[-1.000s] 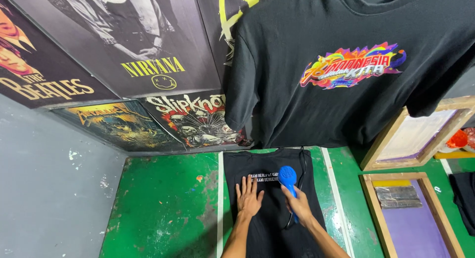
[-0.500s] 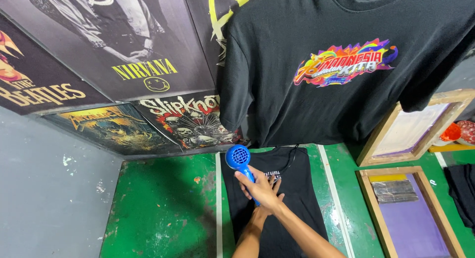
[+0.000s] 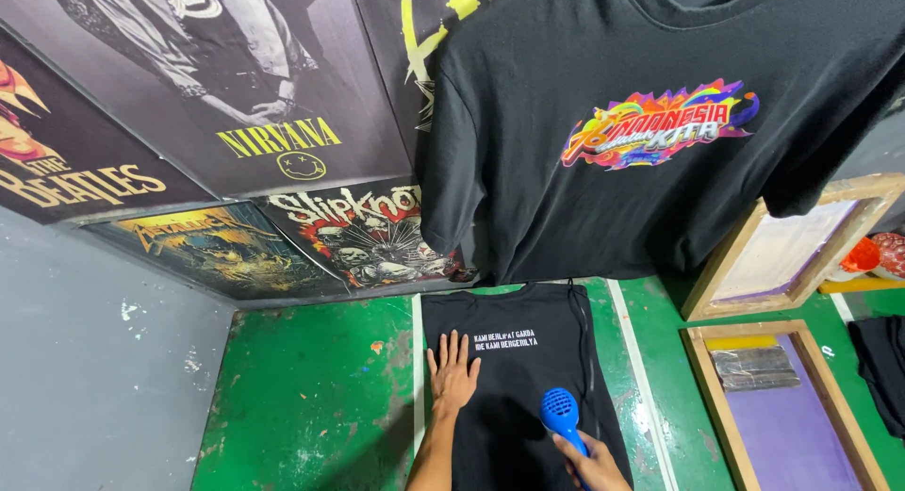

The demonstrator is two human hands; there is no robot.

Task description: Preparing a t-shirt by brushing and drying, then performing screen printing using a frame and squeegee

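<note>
A black t-shirt (image 3: 537, 359) with small white lettering lies flat on the green table (image 3: 311, 397). My left hand (image 3: 453, 373) rests palm down, fingers spread, on the shirt's left side just below the lettering. My right hand (image 3: 592, 463) grips the handle of a blue hair dryer (image 3: 561, 414), whose round head hovers over the lower middle of the shirt. A black cord runs along the shirt's right side.
A black t-shirt with a colourful print (image 3: 660, 123) hangs above the table. Band posters (image 3: 236, 123) cover the wall. Wooden screen-printing frames (image 3: 782, 406) lie and lean at the right, with a red-white item (image 3: 872, 255) behind. Grey wall at left.
The blue dryer has moved from the upper left of the shirt down to its lower middle. My left hand is again flat on the shirt.
</note>
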